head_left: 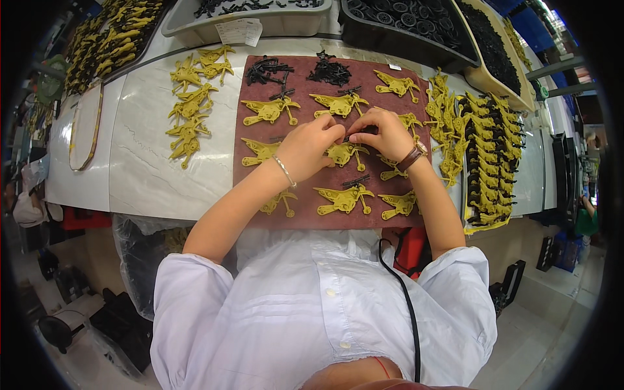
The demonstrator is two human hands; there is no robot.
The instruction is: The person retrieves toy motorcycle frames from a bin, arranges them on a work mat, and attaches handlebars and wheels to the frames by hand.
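Note:
My left hand [315, 142] and my right hand [385, 133] meet over the middle of a maroon cloth [296, 214]. Both have bent fingers with the tips drawn together, and whatever small piece is between them is hidden. Just below the fingertips lies a yellow plastic part [346, 155], shaped like a toy motorcycle body and partly covered by my left hand. Similar yellow bodies are laid out in rows around it, such as one at the front [343, 200] with a thin black piece [356, 181] beside it. My forearms cover some of the others.
Two heaps of black plastic pieces [330, 70] lie at the cloth's far edge. Yellow parts [188, 123] are stacked left, and yellow-and-black assemblies [484, 159] line up right. Behind stand a grey bin [286, 25], a black bin [416, 44] of small wheels, and a cream bin [484, 81].

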